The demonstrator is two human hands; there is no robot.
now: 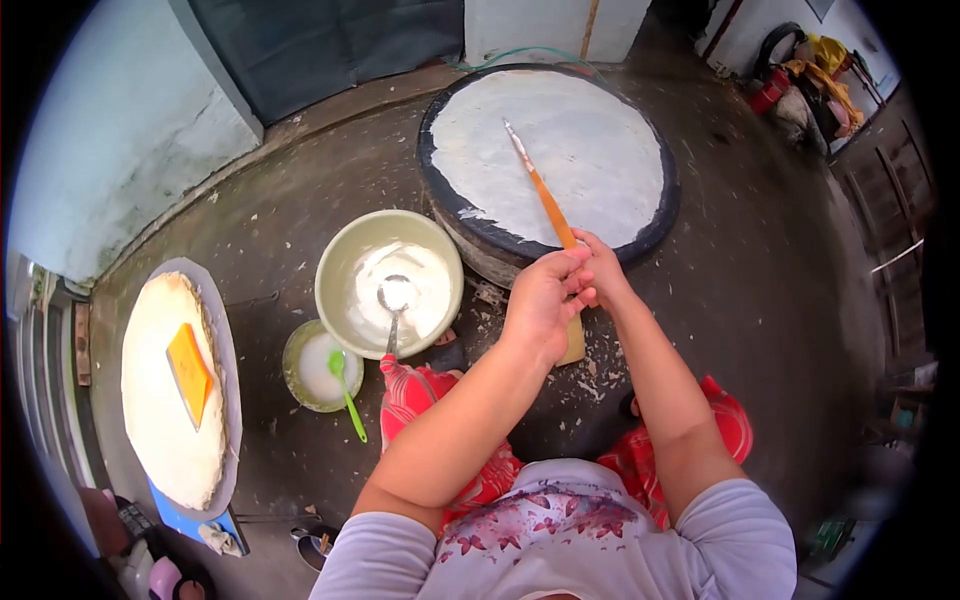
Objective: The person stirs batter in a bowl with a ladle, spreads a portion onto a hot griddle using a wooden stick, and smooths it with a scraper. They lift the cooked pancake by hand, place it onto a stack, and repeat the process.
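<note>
My left hand [548,300] and right hand [603,268] meet around a long wooden spatula [545,200], fingers curled in, the grip itself partly hidden. The spatula's thin tip is smeared white and points forward over a wide round griddle [428,165]. A thin white sheet of batter [590,130] covers most of the griddle's surface. Below my hands shows a pale, broad wooden end [573,345]. Left of my hands stands a cream bowl [330,262] of white batter, with a metal ladle [393,325] resting in it.
Beside the bowl sits a smaller green bowl [293,378] of white liquid, a green spoon [345,390] across it. Farther left, a stack of pale flat sheets [160,400] carries an orange scraper [188,375]. Walls [130,120] border the floor; piled items [810,85] lie back right.
</note>
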